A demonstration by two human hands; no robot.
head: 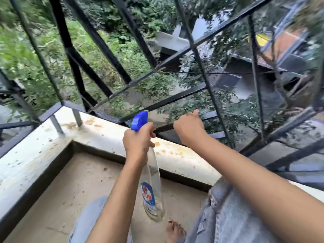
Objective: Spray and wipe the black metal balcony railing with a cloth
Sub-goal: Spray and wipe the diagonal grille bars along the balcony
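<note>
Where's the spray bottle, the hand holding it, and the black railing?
spray bottle (140, 119): head view, on its blue trigger head.
left hand (138, 142): head view, on the back of the hand.
railing (107, 44): head view, on a thick slanted bar.

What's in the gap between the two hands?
Just a short stretch of the black railing bar that the right hand grips, seen in the head view.
</note>
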